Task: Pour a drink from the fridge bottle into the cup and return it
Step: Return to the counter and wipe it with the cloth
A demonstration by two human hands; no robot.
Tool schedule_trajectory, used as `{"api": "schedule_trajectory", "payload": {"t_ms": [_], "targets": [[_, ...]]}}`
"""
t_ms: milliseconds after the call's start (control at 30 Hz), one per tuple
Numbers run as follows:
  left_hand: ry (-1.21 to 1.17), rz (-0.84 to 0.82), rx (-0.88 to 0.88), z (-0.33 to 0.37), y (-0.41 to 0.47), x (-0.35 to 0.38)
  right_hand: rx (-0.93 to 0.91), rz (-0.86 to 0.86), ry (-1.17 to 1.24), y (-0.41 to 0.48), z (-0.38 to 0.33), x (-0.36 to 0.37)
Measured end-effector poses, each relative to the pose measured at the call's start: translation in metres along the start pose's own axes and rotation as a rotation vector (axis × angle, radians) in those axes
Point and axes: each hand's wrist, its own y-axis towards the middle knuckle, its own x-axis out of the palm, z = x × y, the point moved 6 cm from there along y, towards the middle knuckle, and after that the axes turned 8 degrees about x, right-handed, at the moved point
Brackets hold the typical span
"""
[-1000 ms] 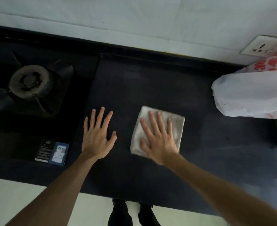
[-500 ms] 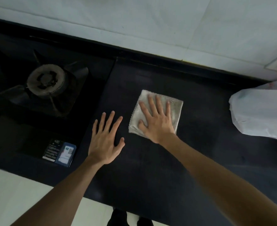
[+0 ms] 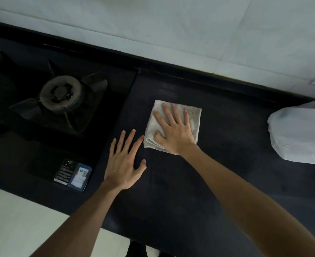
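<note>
Head view: I see the right hand point(image 3: 173, 134) flat on a folded grey cloth point(image 3: 194, 115), fingers straight and spread, pressing it onto the dark counter point(image 3: 190, 210). I judge this a wiping hold, with weight through the palm so the cloth drags along. The left hand point(image 3: 124, 164) lies spread on bare counter just beside the cloth, holding nothing, probably as a brace. Neither bottle nor cup is in frame, so I cannot tell whether the pour is done. The white bag point(image 3: 299, 136) at right hides its contents
</note>
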Motion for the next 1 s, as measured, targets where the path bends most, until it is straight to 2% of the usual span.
{"api": "schedule_trajectory", "payload": {"t_ms": [133, 267, 333, 400, 533, 633, 833, 933, 1000], "targets": [[0.006, 0.003, 0.011, 0.000, -0.001, 0.001, -0.017, 0.014, 0.068, -0.073, -0.009, 0.016], [-0.013, 0.010, 0.016, -0.001, -0.001, -0.001, -0.204, -0.001, 0.028, -0.168, -0.011, 0.037], [-0.013, 0.010, 0.014, 0.000, -0.001, -0.001, -0.261, -0.007, 0.010, -0.166, 0.005, 0.040], [-0.005, 0.006, 0.008, 0.000, -0.001, -0.002, -0.198, 0.014, -0.003, -0.125, 0.033, 0.032], [-0.020, 0.019, 0.019, 0.000, -0.001, -0.002, 0.105, -0.025, -0.012, -0.053, 0.099, 0.013], [-0.004, 0.026, 0.016, -0.001, -0.002, -0.002, 0.147, 0.010, 0.005, -0.080, 0.097, 0.017], [0.012, 0.025, 0.020, 0.000, -0.001, -0.002, 0.099, 0.018, 0.045, -0.232, 0.096, 0.047], [0.014, 0.023, 0.019, 0.001, -0.001, -0.002, 0.091, 0.006, 0.072, -0.228, 0.116, 0.048], [0.014, 0.019, 0.021, 0.002, 0.000, -0.003, 0.169, 0.013, 0.082, -0.192, 0.136, 0.040]]}}
